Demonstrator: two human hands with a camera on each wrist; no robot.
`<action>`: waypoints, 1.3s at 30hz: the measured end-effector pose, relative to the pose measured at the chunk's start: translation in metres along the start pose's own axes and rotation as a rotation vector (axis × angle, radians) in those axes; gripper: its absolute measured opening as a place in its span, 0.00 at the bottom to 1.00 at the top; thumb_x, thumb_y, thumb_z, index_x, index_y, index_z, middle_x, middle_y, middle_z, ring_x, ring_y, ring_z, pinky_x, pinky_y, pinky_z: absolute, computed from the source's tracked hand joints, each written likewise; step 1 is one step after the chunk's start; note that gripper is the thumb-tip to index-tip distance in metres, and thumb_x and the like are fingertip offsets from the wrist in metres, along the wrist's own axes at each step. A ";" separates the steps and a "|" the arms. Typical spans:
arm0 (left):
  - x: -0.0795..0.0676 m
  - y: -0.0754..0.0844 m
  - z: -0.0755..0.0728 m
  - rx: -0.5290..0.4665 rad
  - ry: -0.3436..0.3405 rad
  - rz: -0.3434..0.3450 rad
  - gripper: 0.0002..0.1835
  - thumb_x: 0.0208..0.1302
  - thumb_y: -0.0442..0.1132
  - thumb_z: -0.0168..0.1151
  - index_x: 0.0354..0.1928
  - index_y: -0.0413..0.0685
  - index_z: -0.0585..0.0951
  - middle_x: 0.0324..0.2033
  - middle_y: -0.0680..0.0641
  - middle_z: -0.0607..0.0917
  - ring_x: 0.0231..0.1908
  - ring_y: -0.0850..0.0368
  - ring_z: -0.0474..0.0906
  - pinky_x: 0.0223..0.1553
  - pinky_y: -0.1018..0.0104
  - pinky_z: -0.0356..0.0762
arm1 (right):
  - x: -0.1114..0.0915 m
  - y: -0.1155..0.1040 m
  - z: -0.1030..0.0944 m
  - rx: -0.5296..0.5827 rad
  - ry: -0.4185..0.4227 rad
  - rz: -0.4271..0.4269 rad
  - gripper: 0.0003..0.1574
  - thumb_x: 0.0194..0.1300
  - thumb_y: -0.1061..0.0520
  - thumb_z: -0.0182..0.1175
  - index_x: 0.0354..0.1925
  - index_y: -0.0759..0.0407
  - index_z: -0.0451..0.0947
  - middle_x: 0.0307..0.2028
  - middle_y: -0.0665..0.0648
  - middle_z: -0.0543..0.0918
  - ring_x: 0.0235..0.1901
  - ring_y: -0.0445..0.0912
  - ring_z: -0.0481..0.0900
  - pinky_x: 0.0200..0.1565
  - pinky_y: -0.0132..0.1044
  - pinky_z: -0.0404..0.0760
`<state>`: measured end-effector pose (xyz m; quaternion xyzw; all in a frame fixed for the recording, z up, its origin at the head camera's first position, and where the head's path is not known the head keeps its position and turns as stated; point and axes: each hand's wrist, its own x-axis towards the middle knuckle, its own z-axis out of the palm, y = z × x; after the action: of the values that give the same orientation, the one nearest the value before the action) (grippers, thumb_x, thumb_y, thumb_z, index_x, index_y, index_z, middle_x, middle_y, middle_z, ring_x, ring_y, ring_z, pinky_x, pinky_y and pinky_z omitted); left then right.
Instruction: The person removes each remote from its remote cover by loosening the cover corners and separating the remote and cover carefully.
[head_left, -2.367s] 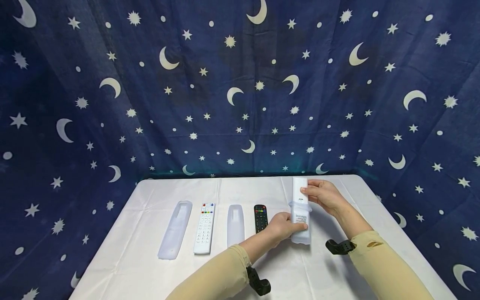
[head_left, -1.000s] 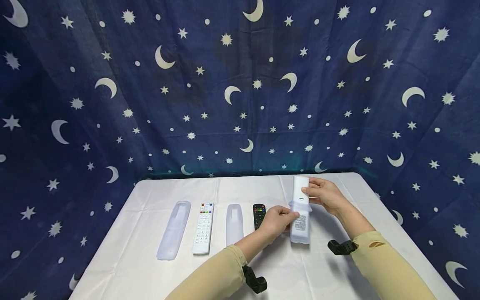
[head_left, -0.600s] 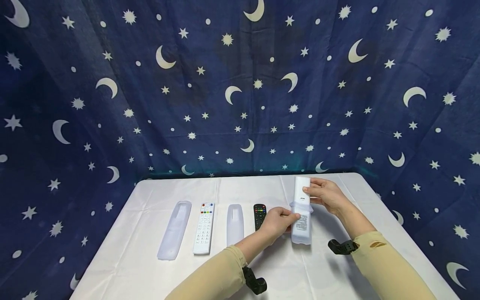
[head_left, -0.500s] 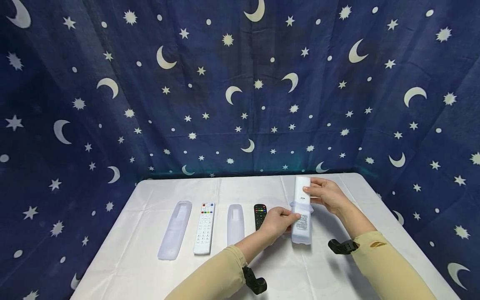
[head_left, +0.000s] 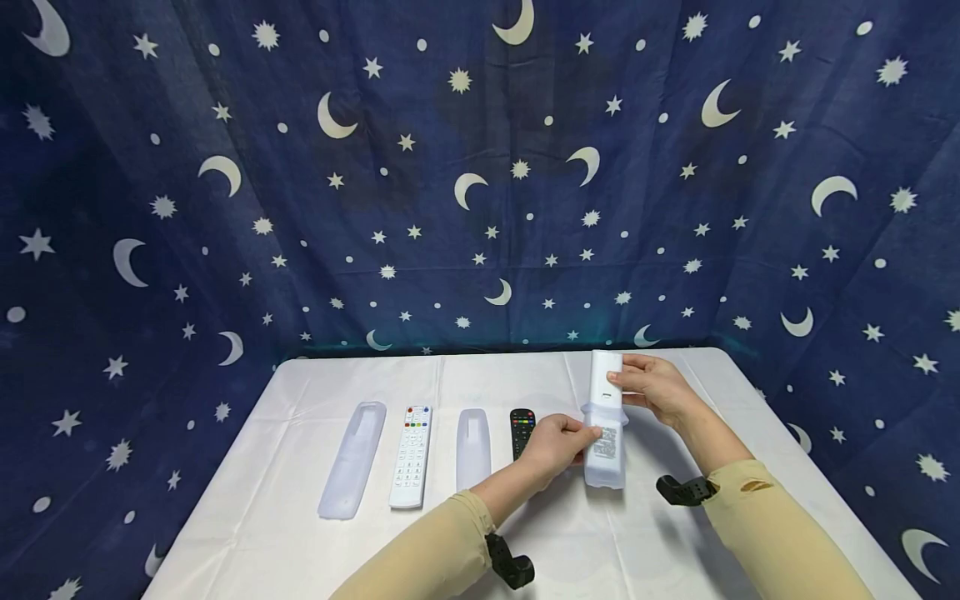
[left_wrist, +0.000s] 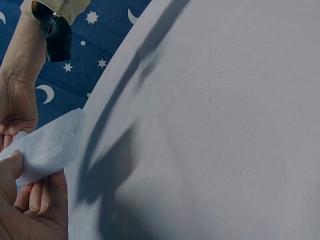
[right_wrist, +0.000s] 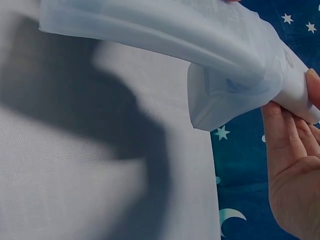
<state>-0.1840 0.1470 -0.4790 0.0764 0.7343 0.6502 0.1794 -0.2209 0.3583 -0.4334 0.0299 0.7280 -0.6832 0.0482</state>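
A white remote control (head_left: 606, 373) is held back side up above the table's right half. Its lower part sits inside a translucent silicone cover (head_left: 604, 475), through which a printed label shows. My left hand (head_left: 553, 448) pinches the covered part from the left, thumb on top. At the bare far end, my right hand (head_left: 660, 390) grips the remote with thumb above and fingers beneath. The right wrist view shows the cover's (right_wrist: 150, 35) end folded back and hanging below the remote (right_wrist: 295, 87). In the left wrist view, the left fingers support the cover (left_wrist: 50, 150) from underneath.
Left of the hands lie a black remote (head_left: 522, 429), partly behind the left hand, an unfilled translucent cover (head_left: 472, 450), a white remote (head_left: 410, 458) face up and another translucent cover (head_left: 351, 462). Starry blue cloth (head_left: 420, 208) surrounds the white table (head_left: 247, 500).
The left hand has shifted up the cover from its lower end toward the middle. The remote has tipped slightly to the right; the right hand keeps its grip.
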 end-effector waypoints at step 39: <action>-0.001 -0.003 0.010 0.101 -0.027 -0.081 0.14 0.60 0.42 0.76 0.38 0.39 0.82 0.30 0.50 0.83 0.31 0.58 0.81 0.36 0.59 0.84 | 0.002 -0.001 0.009 -0.061 -0.022 0.000 0.38 0.70 0.62 0.65 0.68 0.81 0.62 0.43 0.52 0.87 0.39 0.40 0.85 0.43 0.36 0.86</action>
<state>-0.1787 0.1555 -0.4822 0.0642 0.7661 0.6035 0.2116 -0.2226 0.3488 -0.4331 0.0209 0.7478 -0.6611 0.0570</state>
